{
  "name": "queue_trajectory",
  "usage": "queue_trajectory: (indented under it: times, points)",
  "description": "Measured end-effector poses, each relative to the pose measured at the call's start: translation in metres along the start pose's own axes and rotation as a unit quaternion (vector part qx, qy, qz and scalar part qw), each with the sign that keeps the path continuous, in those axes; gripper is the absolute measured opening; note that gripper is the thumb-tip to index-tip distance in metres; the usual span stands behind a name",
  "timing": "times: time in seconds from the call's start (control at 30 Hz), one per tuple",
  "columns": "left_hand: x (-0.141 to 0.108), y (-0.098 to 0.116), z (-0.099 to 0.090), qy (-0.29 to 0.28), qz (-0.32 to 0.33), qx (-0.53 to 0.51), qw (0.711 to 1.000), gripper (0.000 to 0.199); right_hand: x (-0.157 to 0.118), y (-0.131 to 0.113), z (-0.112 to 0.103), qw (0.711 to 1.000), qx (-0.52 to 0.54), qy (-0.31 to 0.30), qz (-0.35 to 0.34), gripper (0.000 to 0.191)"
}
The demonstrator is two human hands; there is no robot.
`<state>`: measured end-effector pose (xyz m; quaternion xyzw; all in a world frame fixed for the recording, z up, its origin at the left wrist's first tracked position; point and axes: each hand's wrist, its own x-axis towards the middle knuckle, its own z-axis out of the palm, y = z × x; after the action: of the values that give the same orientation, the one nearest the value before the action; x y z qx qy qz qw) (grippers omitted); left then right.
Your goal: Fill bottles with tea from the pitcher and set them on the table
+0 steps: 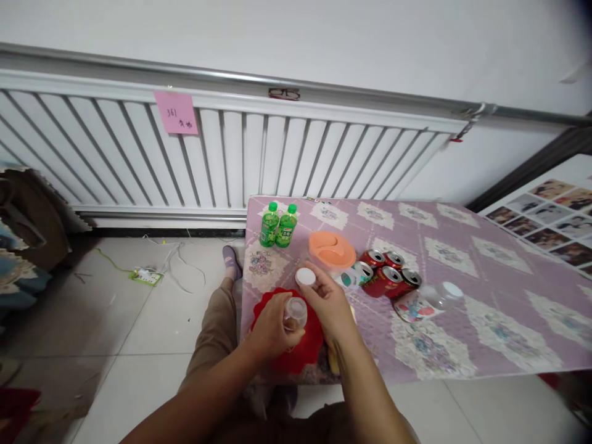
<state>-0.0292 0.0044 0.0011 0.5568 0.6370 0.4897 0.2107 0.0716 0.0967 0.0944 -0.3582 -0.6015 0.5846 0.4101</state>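
My left hand is wrapped round a small clear plastic bottle, whose round mouth faces up; something brownish shows inside it. Just to the upper right, my right hand pinches a white lid by its edge, apart from the bottle. Beneath both hands lies a red scalloped tray at the near left of the table; what it holds is mostly hidden by my hands. Beyond my right hand sits an orange divided bowl.
Two green bottles stand at the far left of the table. Several red drink cans and a clear jar with a white lid are on the right. A white radiator runs behind. A power strip lies on the floor.
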Motion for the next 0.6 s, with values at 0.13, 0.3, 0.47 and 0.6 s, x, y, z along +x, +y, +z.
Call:
queue_trajectory:
  times: [0.13,0.3,0.47,0.6]
  points:
    - [0.002,0.003,-0.001,0.0,-0.003,-0.001,1.0,0.07,0.034,-0.013,0.019,0.988,-0.123,-0.088,-0.015,0.054]
    - [0.003,0.005,-0.002,-0.013,-0.011,0.003,1.0,0.072,0.076,-0.009,0.047,0.914,-0.357,-0.191,-0.035,0.038]
    - [0.004,0.006,-0.002,-0.025,-0.028,0.003,0.999,0.073,0.113,0.019,0.066,0.848,-0.465,-0.256,0.002,0.033]
    - [0.006,0.006,-0.002,-0.038,-0.041,0.008,0.998,0.077,0.129,0.042,0.072,0.822,-0.501,-0.268,0.023,0.034]
